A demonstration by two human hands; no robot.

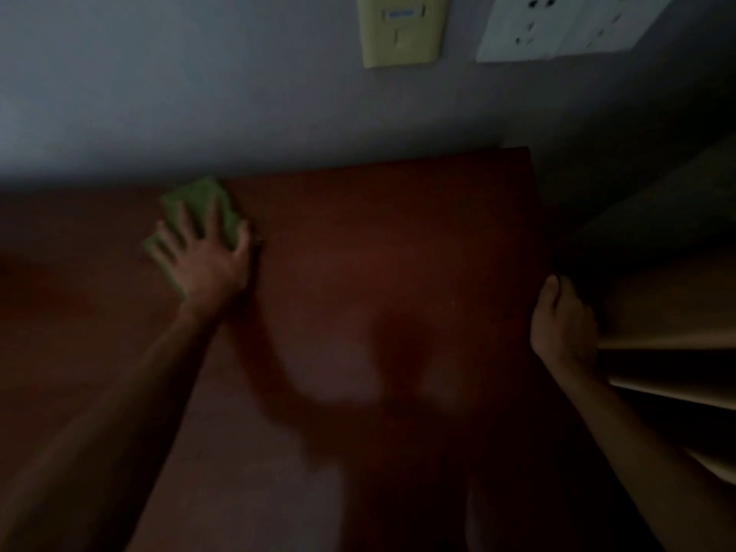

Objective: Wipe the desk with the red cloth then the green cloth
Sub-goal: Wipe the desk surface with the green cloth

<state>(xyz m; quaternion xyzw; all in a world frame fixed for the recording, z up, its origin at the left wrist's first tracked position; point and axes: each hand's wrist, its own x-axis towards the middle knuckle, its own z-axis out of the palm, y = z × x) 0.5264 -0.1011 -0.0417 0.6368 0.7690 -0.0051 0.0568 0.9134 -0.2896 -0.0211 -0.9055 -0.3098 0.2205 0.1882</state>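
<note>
Left hand (203,260) — fingers spread flat on green cloth (199,217); right hand (561,324) grips desk (398,253) edge.

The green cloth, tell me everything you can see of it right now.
The green cloth is a light green, soft-looking piece lying flat on the dark reddish-brown desk, near its far edge by the wall. It seems folded into a rough rectangle set at an angle, though blur and dim light hide any texture. The left hand lies on it with fingers spread and straight, pressing it to the desk and covering its near part. Nothing else touches it.
</note>
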